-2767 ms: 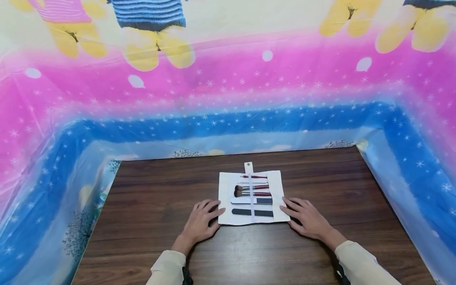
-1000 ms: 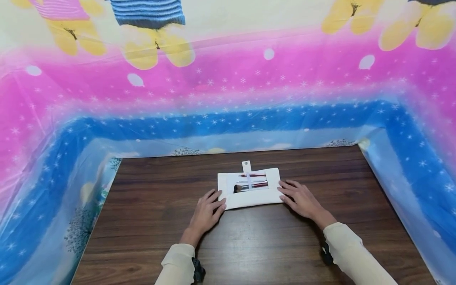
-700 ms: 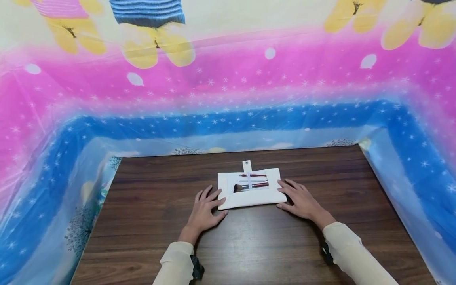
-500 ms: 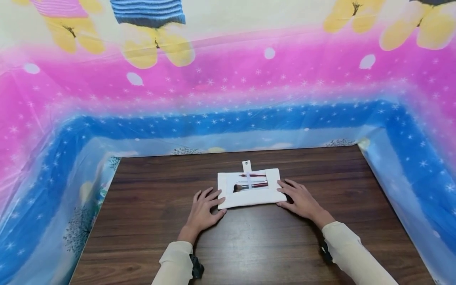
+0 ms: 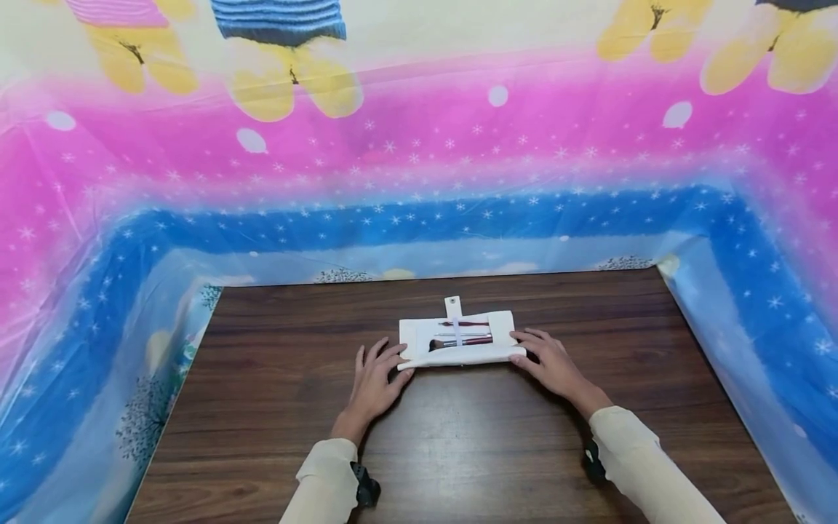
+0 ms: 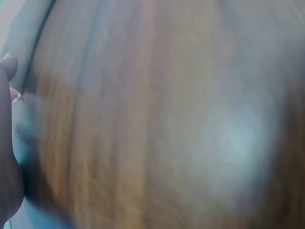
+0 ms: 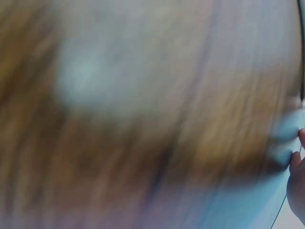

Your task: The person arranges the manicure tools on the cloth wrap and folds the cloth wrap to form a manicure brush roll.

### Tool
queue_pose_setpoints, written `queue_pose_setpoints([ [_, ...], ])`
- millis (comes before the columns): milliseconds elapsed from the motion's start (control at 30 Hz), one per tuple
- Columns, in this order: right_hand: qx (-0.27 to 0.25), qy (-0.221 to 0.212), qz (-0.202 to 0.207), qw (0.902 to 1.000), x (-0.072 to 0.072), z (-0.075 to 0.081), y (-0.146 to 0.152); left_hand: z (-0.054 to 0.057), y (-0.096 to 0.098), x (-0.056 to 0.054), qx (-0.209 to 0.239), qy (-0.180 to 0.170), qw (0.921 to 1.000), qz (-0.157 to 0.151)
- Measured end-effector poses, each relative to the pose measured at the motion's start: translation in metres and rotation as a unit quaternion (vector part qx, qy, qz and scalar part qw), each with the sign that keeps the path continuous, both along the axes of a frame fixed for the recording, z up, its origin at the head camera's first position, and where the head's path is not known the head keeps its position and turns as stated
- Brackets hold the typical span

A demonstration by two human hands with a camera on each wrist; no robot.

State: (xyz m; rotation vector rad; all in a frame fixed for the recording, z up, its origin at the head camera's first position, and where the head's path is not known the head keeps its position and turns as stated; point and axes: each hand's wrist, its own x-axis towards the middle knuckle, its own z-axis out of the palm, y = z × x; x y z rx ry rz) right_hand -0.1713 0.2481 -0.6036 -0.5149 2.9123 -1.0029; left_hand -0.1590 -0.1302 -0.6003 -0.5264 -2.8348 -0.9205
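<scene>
A white cloth brush roll (image 5: 411, 331) lies partly rolled up on the table in the head view. Its front edge forms a thick white fold (image 5: 468, 356). Under a lilac elastic band, a makeup brush (image 5: 461, 342) and thin red and silver tools (image 5: 473, 324) still show. At the roll's left end my left hand (image 5: 373, 386) pinches the fold, thumb in front and fingers on top. The opposite end is pinched by my right hand (image 5: 555, 370). Both wrist views are blurred, with only part of the left hand (image 6: 8, 157) and right hand (image 7: 297, 181) at their edges.
The dark wooden tabletop (image 5: 458, 451) surrounds the roll. A strap with a snap button (image 5: 452, 306) points from the roll toward the back. A printed pink and blue sheet (image 5: 419, 182) rises along the table's back and sides.
The roll's front part has been folded up and over, away from me, covering two flat files and one brush. Lately the fold has grown narrower. Both hands have moved farther forward with it.
</scene>
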Motion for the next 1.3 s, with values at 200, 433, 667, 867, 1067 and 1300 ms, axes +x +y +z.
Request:
queue_pose_setpoints([
  [200, -0.034, -0.01, -0.048, 0.9982, -0.012, 0.005, -0.01, 0.007, 0.009, -0.006, 0.034, -0.02, 0.9979, 0.052],
  [433, -0.027, -0.032, -0.114, 0.9926, -0.027, 0.011, -0.023, 0.012, 0.021, -0.018, 0.016, -0.013, 0.9933, 0.114],
  [667, 0.001, -0.064, -0.17, 0.9834, -0.039, 0.019, -0.035, 0.008, 0.032, -0.023, -0.018, -0.006, 0.9884, 0.151],
  [867, 0.068, -0.066, -0.175, 0.98, -0.044, 0.02, -0.037, 0.004, 0.037, -0.024, -0.03, -0.019, 0.9843, 0.173],
  [1067, 0.094, -0.064, -0.166, 0.9796, -0.044, 0.022, -0.037, 0.012, 0.045, -0.021, -0.018, 0.004, 0.981, 0.193],
  [1300, 0.103, -0.075, -0.159, 0.9791, -0.046, 0.022, -0.039, 0.022, 0.072, -0.016, -0.044, 0.132, 0.9864, 0.087],
])
